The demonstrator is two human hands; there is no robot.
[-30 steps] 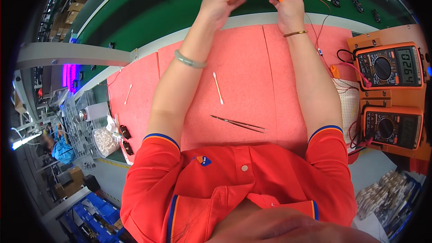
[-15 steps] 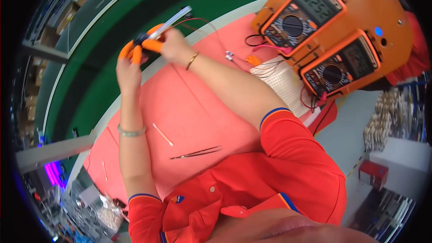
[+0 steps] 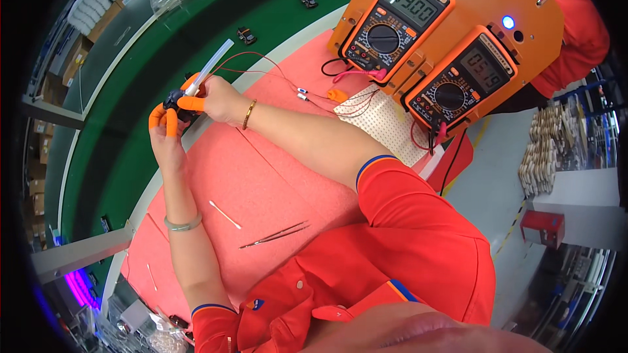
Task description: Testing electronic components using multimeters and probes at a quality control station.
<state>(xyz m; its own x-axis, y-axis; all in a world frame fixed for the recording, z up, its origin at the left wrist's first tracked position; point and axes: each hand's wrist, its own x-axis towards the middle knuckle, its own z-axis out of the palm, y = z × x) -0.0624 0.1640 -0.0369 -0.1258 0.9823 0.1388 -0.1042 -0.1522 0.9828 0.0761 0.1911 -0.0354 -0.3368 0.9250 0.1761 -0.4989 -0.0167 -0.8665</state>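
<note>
My left hand (image 3: 167,144), with orange finger cots and a pale green bangle above the wrist, grips a small black part (image 3: 174,99) at the far left edge of the pink mat. From the other side my right hand (image 3: 221,100), also in orange finger cots, pinches a white, translucent pen-like probe (image 3: 213,67) with its lower end against the black part. A thin red wire (image 3: 260,55) runs from near the probe toward two orange multimeters (image 3: 396,26). My fingers hide the contact point and much of the part.
Tweezers (image 3: 273,235) and a cotton swab (image 3: 225,215) lie on the pink mat (image 3: 275,176). Beyond it curves a green conveyor belt (image 3: 124,157) carrying small black parts (image 3: 246,35). A white perforated sheet (image 3: 386,124) lies below the multimeters. Behind these a red-sleeved person (image 3: 575,33) is partly visible.
Both hands, still holding the part and probe, sit lower and further left in the picture; the whole scene has shifted left too. The readings on both multimeters have changed.
</note>
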